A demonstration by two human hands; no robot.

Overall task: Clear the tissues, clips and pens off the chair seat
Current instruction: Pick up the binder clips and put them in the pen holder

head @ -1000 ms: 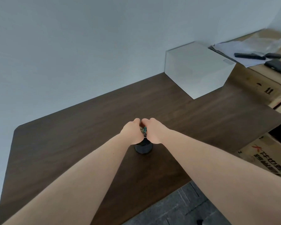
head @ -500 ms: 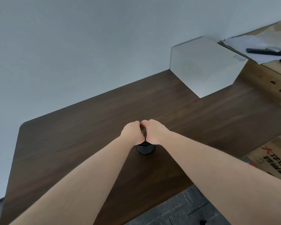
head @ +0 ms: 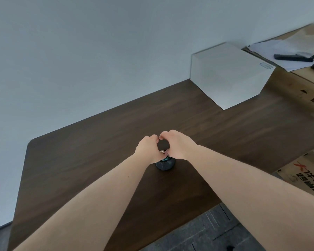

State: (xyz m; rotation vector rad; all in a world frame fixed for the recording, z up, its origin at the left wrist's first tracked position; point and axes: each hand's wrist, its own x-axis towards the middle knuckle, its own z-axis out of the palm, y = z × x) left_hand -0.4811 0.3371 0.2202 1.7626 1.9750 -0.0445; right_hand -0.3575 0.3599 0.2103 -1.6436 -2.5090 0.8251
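Note:
A small dark round cup (head: 165, 164) stands on the brown table (head: 80, 160), near its front edge. My left hand (head: 148, 148) and my right hand (head: 178, 144) are cupped together right above it, fingertips touching at the top and a hollow between the palms. A few coloured clips (head: 163, 154) show between the heels of both hands, at the cup's mouth. How many clips lie in the cup is hidden. No chair, tissues or pens are in view.
A white box (head: 228, 75) sits at the table's back right against the wall. Beyond it, cardboard boxes (head: 301, 87) carry papers and dark remotes (head: 292, 57). Another printed carton (head: 304, 174) stands on the grey floor at right.
My hands, pressed tight together before, have parted at the palms, leaving a gap. The clips now show lower, at the cup's mouth. My view shifted slightly right.

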